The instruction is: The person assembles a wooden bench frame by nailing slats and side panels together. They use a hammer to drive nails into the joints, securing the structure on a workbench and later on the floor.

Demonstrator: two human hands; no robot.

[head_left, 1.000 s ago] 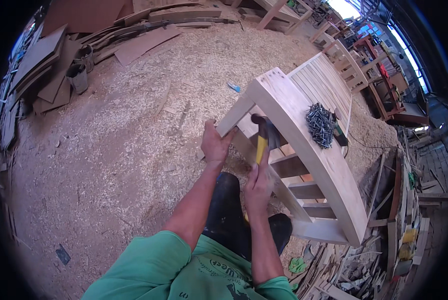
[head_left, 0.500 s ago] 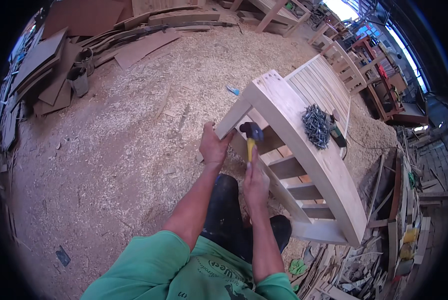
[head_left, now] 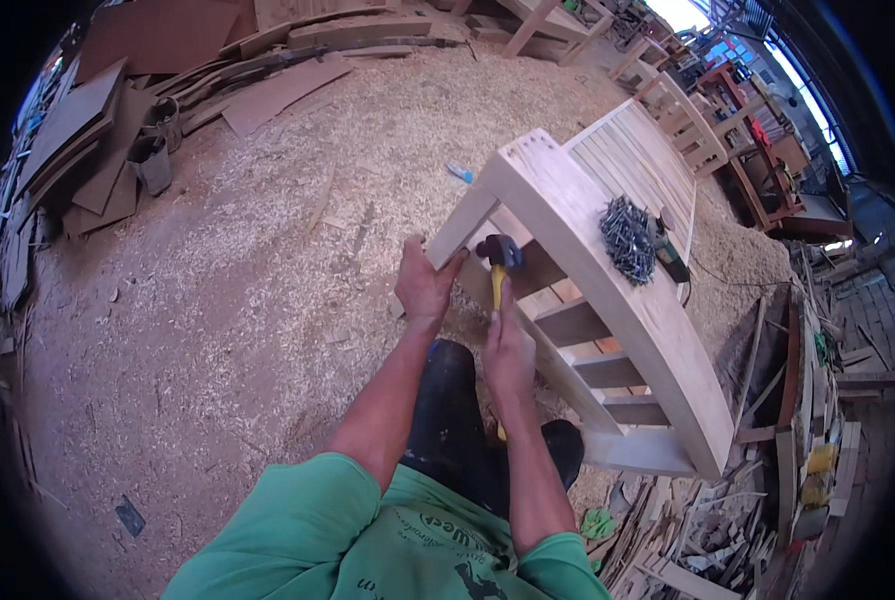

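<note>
My left hand [head_left: 429, 287] grips the left post of a pale wooden bed frame [head_left: 608, 255], its fingers wrapped round the edge; whatever lies under them is hidden. In my right hand [head_left: 509, 350] is a claw hammer [head_left: 501, 262] with a yellow handle and dark head. The hammer head is beside the post, close to the left hand, inside the slatted end of the frame. On the frame's top rail sits a heap of nails [head_left: 629, 240]. Next to the heap lies a dark cylindrical tool [head_left: 671, 255], partly hidden by the nails.
Sawdust and shavings cover the ground [head_left: 268, 270]. Stacked boards [head_left: 78, 130] and two buckets [head_left: 151, 163] stand at the far left. Wood scraps [head_left: 688, 520] pile up at the lower right. A blue-handled object [head_left: 459, 173] lies beyond the post.
The view has shifted slightly. My hands keep nearly the same places, with the hammer head still close to the post.
</note>
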